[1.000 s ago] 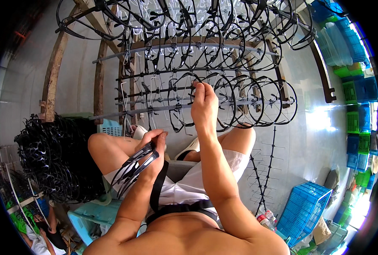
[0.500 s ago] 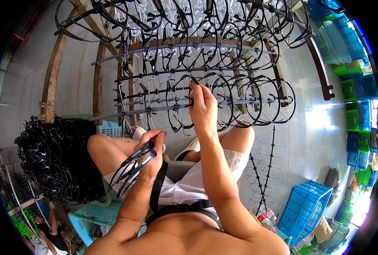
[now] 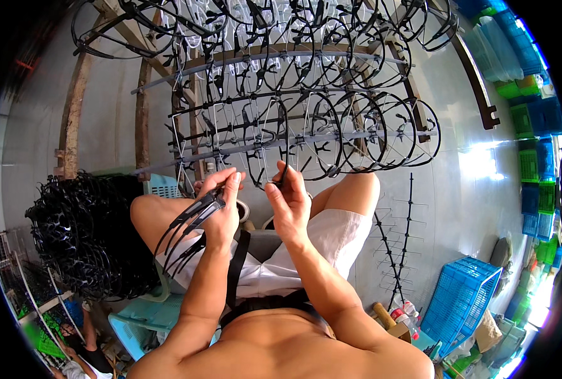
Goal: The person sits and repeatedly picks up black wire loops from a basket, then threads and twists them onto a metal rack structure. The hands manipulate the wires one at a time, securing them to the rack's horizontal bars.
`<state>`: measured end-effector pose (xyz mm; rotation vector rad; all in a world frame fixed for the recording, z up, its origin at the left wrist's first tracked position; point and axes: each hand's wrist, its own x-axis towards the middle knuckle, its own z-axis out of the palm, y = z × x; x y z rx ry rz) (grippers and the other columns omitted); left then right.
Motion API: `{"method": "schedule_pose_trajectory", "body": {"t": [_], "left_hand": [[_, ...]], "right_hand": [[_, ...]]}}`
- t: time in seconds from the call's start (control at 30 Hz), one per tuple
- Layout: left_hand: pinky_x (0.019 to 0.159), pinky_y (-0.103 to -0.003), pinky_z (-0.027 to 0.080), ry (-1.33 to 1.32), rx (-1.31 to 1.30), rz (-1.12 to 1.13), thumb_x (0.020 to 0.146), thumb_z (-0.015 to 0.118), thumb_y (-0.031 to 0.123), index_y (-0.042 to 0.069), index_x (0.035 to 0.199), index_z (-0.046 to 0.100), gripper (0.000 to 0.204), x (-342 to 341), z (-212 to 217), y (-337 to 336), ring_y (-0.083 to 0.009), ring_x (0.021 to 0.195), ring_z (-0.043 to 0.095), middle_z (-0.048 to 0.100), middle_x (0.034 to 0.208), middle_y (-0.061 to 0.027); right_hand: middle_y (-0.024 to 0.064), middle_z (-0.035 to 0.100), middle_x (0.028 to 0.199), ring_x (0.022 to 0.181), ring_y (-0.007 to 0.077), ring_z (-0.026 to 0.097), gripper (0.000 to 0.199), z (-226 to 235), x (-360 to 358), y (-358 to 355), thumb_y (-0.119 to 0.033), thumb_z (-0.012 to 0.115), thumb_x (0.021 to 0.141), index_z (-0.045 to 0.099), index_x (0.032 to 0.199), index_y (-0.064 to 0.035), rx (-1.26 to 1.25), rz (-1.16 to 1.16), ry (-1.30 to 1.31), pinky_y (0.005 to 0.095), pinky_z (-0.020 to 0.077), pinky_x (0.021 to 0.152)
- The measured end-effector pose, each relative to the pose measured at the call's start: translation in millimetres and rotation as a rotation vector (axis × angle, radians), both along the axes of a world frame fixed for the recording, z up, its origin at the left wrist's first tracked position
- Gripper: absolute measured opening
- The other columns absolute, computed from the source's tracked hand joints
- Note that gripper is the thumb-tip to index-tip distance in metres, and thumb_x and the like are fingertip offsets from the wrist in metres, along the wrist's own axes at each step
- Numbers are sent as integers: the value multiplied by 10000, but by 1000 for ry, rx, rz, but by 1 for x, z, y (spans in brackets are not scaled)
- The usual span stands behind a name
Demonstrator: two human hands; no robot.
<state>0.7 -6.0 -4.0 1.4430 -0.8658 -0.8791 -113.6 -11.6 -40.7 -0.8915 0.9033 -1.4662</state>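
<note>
Looking down through the head camera, we saw our left hand [image 3: 221, 205] clenched around a bundle of thin black plastic hoops [image 3: 183, 230], which fanned out from the fist down and to the left over our left thigh. Our right hand [image 3: 290, 202] pinched a single black hoop piece [image 3: 283, 170] between thumb and fingertips, lifted just under the lowest row of the wire rack [image 3: 306, 136], where many more black rings hung on rods. We judged these hoops light, thin and springy, likely to flex and tangle with one another, so a hold near the thicker tab end seemed safer than on the slender arc. Both forearms came up from the lower edge, elbows bent, wrists raised in front of the chest, hands close together but not touching. A heap of black hoops [image 3: 85, 237] lay to our left on a pale blue stool [image 3: 145, 316]. A blue plastic crate [image 3: 461, 303] stood well apart at lower right, beside spare wire rods [image 3: 398, 243] lying on the floor.
</note>
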Motion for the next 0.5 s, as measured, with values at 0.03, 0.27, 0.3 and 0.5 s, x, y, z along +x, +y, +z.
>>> {"method": "schedule_pose_trajectory", "body": {"t": [0.03, 0.27, 0.3, 0.5], "left_hand": [[661, -224, 480, -6, 6, 0, 910, 599, 115, 3, 1039, 586, 171, 0, -1, 1, -113, 731, 608, 683, 886, -109], [562, -196, 449, -20, 97, -58, 927, 582, 185, 20, 1093, 566, 235, 13, 12, 7, -99, 747, 593, 663, 928, -95], [550, -193, 444, -1, 105, -72, 932, 575, 199, 24, 1110, 559, 250, 16, 14, 9, -97, 754, 591, 658, 943, -93], [915, -283, 418, 681, -61, -128, 963, 437, 431, -16, 1191, 541, 513, 30, 43, 45, -154, 1087, 543, 560, 1236, -135]], "right_hand": [[28, 489, 1044, 949, 111, 511, 457, 0, 1, 0, 77, 579, 858, 449, 1290, 1, -5, -15, -9, 234, 457, 827], [97, 496, 1076, 965, 219, 538, 529, 40, -6, 0, 22, 623, 826, 411, 1310, 17, -160, -168, 631, 324, 450, 836], [110, 496, 1079, 975, 248, 537, 547, 45, -7, 5, 15, 633, 814, 405, 1311, 19, -283, -287, 946, 348, 447, 840], [162, 564, 1006, 919, 291, 569, 239, 61, 5, 25, -114, 596, 891, 569, 1097, 5, -221, 548, 497, 332, 453, 798]]}}
